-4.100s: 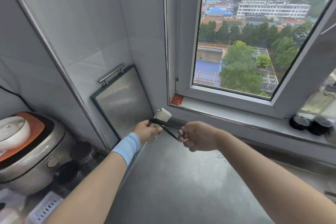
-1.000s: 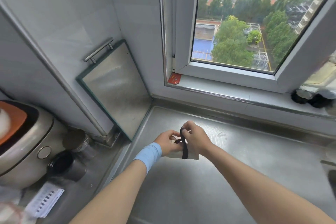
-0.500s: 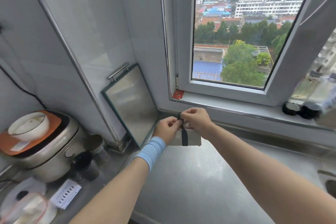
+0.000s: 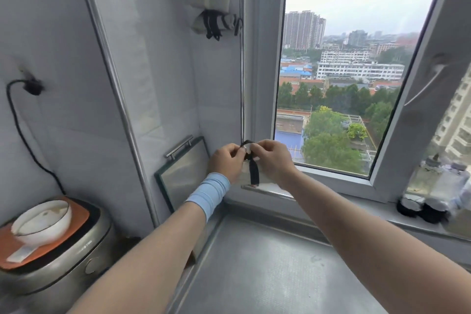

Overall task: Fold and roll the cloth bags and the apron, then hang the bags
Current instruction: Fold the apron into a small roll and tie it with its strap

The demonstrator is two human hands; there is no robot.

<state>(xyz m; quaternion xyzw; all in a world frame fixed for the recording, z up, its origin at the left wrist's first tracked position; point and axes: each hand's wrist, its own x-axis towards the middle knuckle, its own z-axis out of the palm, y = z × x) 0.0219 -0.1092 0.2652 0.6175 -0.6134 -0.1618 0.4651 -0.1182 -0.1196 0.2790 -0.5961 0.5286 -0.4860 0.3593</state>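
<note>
Hanging step: rolled bag (image 4: 243,175) is pinched by left hand (image 4: 225,162) and right hand (image 4: 274,160).
Strap (image 4: 254,173): probably gets hooked next by hung bags (image 4: 216,20), 11 o'clock.

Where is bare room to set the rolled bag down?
Steel counter between the forearms, bordered by the leaning metal board and window sill, is bare. Crowded: rice cooker with bowl at left; dark jars on the sill's right end. Left hand and right hand hold the rolled bag.
</note>
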